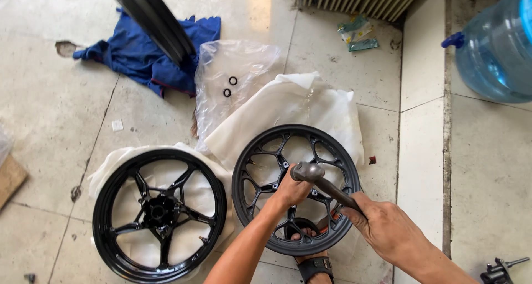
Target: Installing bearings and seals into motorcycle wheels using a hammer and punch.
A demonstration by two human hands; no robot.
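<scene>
A black wheel rim [159, 215] lay flat on white wrapping, well to the left of the left hand [292, 191]. That hand was cupped at the hub of a second black rim [296, 188], its fingers curled beneath the head of a grey hammer [324, 185]. Just right of it, the right hand [383, 226] was clenched around the hammer's handle. Far beyond the right hand, up and to the right, stood a blue water jug [496, 45].
</scene>
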